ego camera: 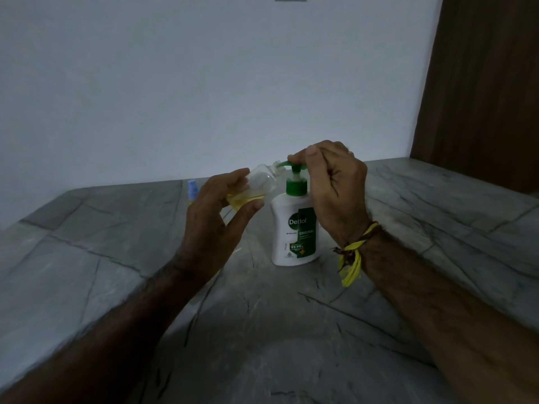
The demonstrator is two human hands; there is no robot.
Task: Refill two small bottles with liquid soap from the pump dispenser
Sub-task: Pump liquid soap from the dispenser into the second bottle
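So we've got the pump dispenser (294, 228) standing upright on the grey stone bench (408, 228), pretty much dead centre of the view. White body, green pump head, Dettol label facing us.

Our left hand (213, 217) sits at about 9 o'clock from the dispenser and holds a small clear bottle (256, 185) tipped over on its side, mouth pointing to 3 o'clock. The grip here is a loose wrap: thumb under the bottle on the near side, fingers curled round the far side, so the bottle's body shows between them. Some yellowish soap is pooled along the low side of the bottle. Its open neck meets the tip of the green spout, right at the nozzle; we can't tell if the spout is actually inside the neck or just touching it.

Our right hand (335, 185) is at 3 o'clock from the dispenser and up top, fingers curled with the thumb and forefinger pinching down on the pump head. A yellow and brown thread band (353, 255) is tied round that wrist, loose ends hanging.

Over at about 10 o'clock from the dispenser, mostly hidden behind our left hand, a second small bottle (192, 191) with a pale blue top stands on the bench near the white wall (204, 83). A brown wooden panel (481, 83) fills the 2 o'clock corner.
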